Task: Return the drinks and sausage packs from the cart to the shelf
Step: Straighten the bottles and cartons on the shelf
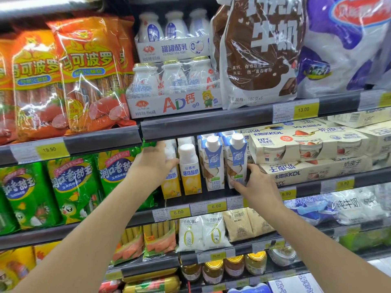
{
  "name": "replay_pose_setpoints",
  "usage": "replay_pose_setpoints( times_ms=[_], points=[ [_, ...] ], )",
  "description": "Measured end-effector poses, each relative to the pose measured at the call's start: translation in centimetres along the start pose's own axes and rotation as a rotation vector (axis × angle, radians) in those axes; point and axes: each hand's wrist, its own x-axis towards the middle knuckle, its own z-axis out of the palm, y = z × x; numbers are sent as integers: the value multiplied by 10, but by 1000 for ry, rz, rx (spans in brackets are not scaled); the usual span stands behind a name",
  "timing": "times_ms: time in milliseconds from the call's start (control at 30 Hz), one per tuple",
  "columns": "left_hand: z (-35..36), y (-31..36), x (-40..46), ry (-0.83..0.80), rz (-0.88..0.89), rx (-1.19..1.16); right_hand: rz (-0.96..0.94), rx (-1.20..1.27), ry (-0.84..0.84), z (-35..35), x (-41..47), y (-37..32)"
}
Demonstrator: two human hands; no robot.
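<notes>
My left hand (pixel 155 160) is wrapped around a yellow-and-white yogurt drink bottle (pixel 171 185) standing on the middle shelf (pixel 203 203). A second bottle of the same kind (pixel 190 170) stands just to its right. My right hand (pixel 252 182) grips the lower right side of a blue-and-white coconut drink carton (pixel 236 160), which stands upright on the same shelf. A matching carton (pixel 213 163) stands between that carton and the yellow bottles. Orange sausage packs (pixel 88 75) fill the upper shelf at the left, and green sausage packs (pixel 69 187) hang below them.
Boxed strawberry yogurt packs (pixel 306 144) are stacked right of the cartons. Bottled milk multipacks (pixel 173 87) and a brown milk bag (pixel 260 49) sit above. Pouches (pixel 203 231) and jars (pixel 213 270) fill the lower shelves. Price tags line the shelf edges. No cart is in view.
</notes>
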Motion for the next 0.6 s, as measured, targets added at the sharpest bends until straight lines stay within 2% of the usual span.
replay_pose_setpoints(
  times_ms=[333,600],
  points=[
    [4,-7,7,7,0,-79,-17,-14,-6,0,0,0],
    [14,-24,-2,41,-61,-248,47,124,-40,0,-6,6]
  ],
)
